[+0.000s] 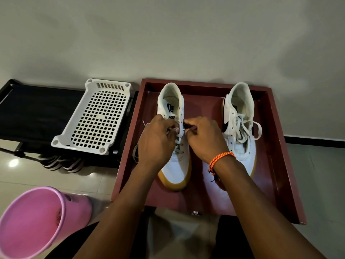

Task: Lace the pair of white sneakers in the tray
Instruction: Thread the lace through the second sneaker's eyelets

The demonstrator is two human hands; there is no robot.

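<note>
White lace tip [183, 129] pinched in right hand [203, 136] grip, at an upper eyelet of the left sneaker [174, 135]; left hand [156, 139] pinches the other lace end. Sneaker long axis runs away from the person, inside the tray [276, 146]. Right sneaker [240, 128] beside it, loosely laced.

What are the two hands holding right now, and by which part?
Both hands pinch the lace of the left-hand sneaker near its upper eyelets: the left hand one strand, the right hand the other near its tip.
</note>
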